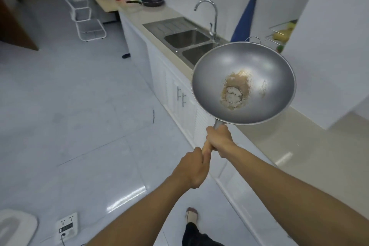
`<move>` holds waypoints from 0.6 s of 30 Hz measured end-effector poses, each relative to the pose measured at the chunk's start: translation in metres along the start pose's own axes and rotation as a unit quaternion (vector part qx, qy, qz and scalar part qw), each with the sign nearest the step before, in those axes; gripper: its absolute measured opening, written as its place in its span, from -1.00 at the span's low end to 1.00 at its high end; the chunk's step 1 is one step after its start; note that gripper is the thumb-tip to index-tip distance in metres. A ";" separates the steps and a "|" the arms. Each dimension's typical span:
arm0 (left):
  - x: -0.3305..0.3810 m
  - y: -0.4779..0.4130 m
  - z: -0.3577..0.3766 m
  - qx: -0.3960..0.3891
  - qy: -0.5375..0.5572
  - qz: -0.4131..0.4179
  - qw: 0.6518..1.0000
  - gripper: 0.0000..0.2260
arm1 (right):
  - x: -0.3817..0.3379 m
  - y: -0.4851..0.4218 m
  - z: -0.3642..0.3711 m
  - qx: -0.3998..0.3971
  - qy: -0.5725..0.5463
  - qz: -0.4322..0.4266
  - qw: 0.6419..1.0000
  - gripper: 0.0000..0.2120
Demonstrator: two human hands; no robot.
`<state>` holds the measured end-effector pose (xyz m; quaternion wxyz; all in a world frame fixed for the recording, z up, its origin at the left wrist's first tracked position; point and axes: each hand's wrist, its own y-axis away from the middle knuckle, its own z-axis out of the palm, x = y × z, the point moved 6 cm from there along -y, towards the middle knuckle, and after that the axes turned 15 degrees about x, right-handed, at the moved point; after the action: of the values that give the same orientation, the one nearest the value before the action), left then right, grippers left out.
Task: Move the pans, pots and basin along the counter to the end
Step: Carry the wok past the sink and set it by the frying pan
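Wok (243, 84) carried by handle (206, 147), right hand (218, 140) and left hand (192, 168) curled tight round it; heavy bowl beyond fingers may be twisted down, faucet (209, 16) ahead struck

View: one wide-angle camera on the person's head.
Facing: forward and down, along the tabletop (137, 16) running away on the right, floor (79, 106) on the left.
Nearness: forearms close below the lens; left hand (192, 168) and right hand (219, 139) at arm's reach, mid-frame.
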<state>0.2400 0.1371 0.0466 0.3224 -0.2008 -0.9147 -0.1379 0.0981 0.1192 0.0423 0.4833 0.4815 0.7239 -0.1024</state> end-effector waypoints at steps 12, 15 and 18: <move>-0.056 -0.182 -0.087 0.085 -0.002 -0.086 0.993 -0.50 | -0.153 -0.104 0.148 -0.094 0.024 -0.073 0.993 -0.87; -0.071 -0.214 -0.100 0.088 0.005 -0.103 0.991 -0.51 | -0.179 -0.123 0.180 -0.105 0.038 -0.084 0.990 -0.84; -0.088 -0.249 -0.119 0.102 0.007 -0.103 0.989 -0.50 | -0.206 -0.142 0.214 -0.115 0.044 -0.087 0.988 -0.76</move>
<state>0.2524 -0.1526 0.0492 0.3315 -0.0709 -0.9375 -0.0779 0.1280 -0.2083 0.0519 0.4922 0.3616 0.7909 -0.0384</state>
